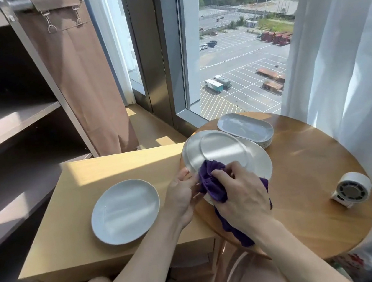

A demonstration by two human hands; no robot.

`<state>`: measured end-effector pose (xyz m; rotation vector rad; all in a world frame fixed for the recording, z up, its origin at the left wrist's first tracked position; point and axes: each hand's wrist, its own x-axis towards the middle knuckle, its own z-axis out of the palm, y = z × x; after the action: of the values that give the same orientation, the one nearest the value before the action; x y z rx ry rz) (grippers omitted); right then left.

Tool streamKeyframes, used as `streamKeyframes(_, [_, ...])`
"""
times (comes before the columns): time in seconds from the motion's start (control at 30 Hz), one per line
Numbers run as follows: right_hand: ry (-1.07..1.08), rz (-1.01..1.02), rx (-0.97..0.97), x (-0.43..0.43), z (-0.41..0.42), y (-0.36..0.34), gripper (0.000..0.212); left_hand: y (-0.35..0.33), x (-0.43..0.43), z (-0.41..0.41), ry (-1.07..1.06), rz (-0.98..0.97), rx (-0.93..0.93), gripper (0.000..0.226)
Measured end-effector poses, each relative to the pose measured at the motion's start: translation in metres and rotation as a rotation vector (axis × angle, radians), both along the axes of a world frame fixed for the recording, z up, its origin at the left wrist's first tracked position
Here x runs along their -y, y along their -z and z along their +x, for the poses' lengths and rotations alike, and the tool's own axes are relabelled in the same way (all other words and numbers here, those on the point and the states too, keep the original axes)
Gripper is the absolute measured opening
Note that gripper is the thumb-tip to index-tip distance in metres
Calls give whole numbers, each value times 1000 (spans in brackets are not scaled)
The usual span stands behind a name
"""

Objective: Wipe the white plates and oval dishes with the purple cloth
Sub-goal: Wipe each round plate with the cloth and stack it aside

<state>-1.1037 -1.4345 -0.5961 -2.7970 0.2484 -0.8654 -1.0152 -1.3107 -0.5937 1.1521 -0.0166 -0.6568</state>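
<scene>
over round table [304, 172], right hand [240, 195] clutches purple cloth [210, 185]; left hand [183, 194] grips plate [225, 156].

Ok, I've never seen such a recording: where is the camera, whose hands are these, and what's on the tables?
No machine here: one camera worn on a person's head looks down at their bare hands. The left hand holds the rim of a white plate at the edge of the round table; the right hand grips a purple cloth against it. Behind stands a stack of oval dishes, a second plate lies on the rectangular wooden top, and a small white device sits on the table's right.
</scene>
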Motion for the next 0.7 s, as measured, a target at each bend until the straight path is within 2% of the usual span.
streamKeyframes(0.17, [14, -188, -207, -27, 40, -32, 33, 0, -4, -3, -4, -36, 33, 34])
streamKeyframes(0.27, [-9, -212, -323, -32, 72, -51, 23, 4, -5, -2, -45, -52, 11, 39])
streamKeyframes(0.37, [-34, -230, -385, -31, 106, -68, 25, 2, -4, -3, -41, -72, -21, 51])
streamKeyframes(0.43, [-24, -206, -436, -26, 126, -79, 26, 3, -5, -3, -8, -91, -24, 52])
streamKeyframes(0.6, [-2, -51, -583, 1, 162, -93, 21, 7, -5, -2, 53, -77, 34, 35])
streamKeyframes(0.7, [10, 66, -612, 21, 178, -92, 15, 8, -5, -1, 51, -29, 67, 41])
